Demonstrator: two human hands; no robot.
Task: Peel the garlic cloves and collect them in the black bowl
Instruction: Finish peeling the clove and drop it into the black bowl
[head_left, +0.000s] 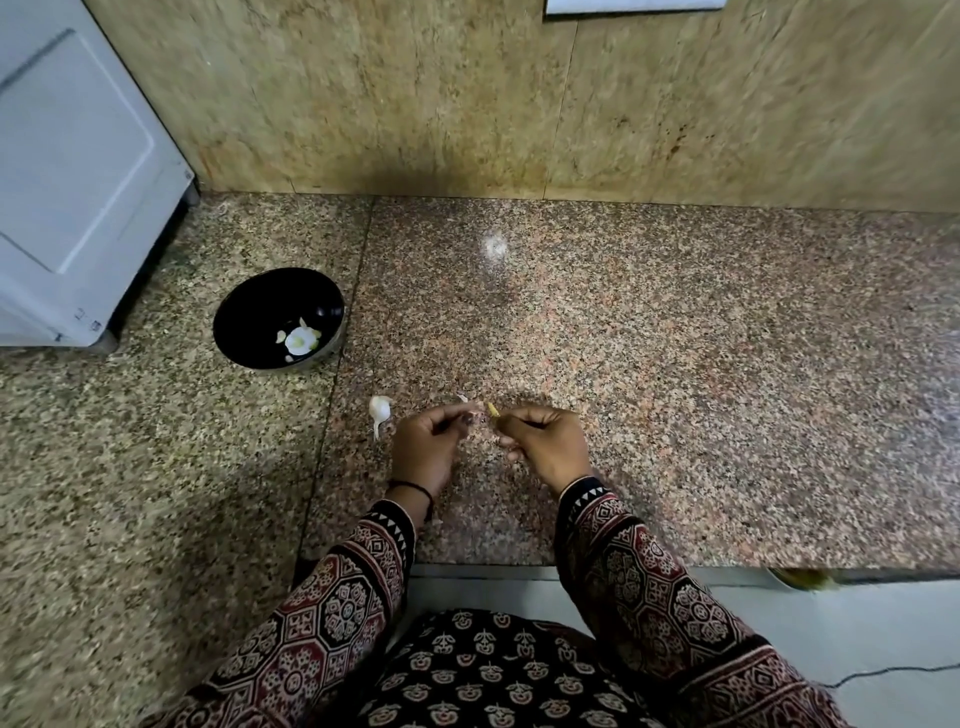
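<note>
Head view: I am pinching a garlic clove (492, 410) in my right hand (545, 441), right of the black bowl (260, 306); I cannot tell what my left hand (423, 441) is gripping. The slick clove could squirt free.

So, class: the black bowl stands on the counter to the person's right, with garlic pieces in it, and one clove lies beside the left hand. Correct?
Wrong in one respect: the head view shows the black bowl on the counter to the person's left. The rest holds: garlic pieces lie in it, and one clove lies beside the left hand.
</note>
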